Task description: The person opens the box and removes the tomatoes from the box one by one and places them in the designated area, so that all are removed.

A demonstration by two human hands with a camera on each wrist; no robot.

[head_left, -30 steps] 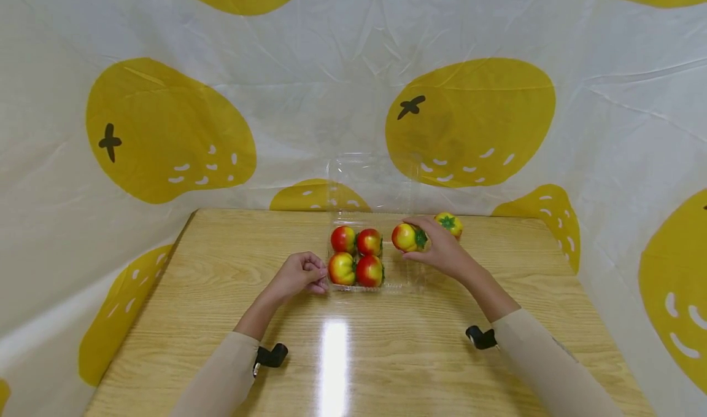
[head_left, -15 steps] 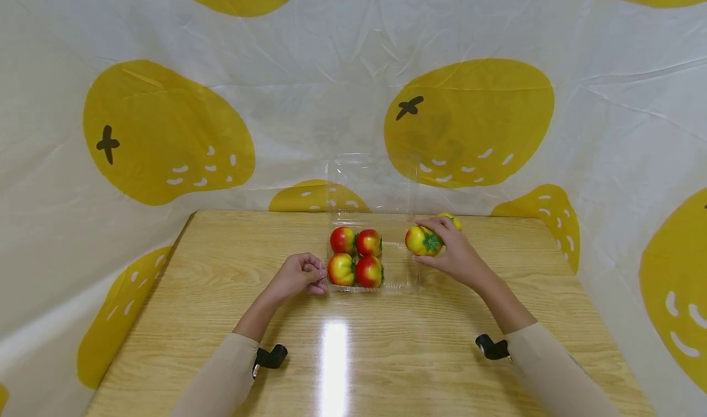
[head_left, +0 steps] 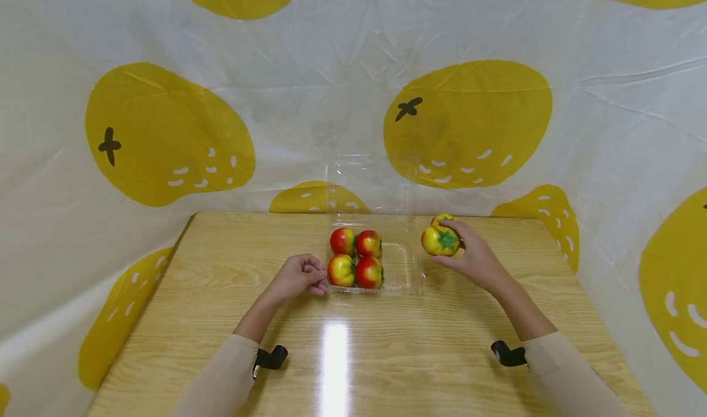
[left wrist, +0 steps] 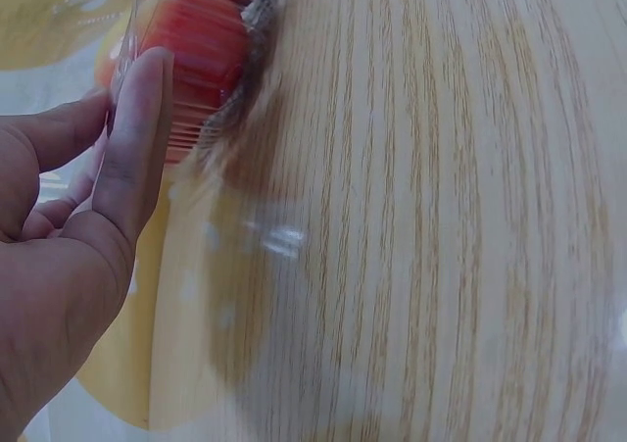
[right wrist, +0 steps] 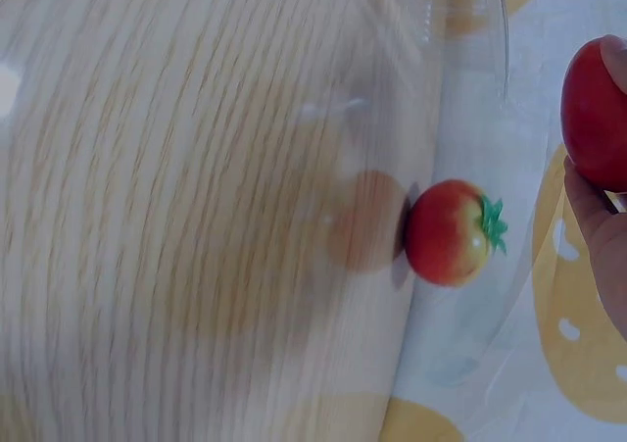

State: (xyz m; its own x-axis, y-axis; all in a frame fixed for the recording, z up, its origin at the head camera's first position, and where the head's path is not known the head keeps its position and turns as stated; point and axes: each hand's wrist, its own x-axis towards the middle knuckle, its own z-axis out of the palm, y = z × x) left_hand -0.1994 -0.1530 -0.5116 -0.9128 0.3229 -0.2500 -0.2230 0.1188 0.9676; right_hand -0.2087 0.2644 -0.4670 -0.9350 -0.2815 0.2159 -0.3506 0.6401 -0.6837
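left hand: fingers curled, pinching clear tray edge | right hand: gripping tomato beside tray

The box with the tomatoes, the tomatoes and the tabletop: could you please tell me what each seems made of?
Box: thin clear plastic, see-through and glinting. Tomatoes: probably glossy plastic imitations, given their uniform shine. Tabletop: wood-grain surface, perhaps laminate, mirroring the lamp.
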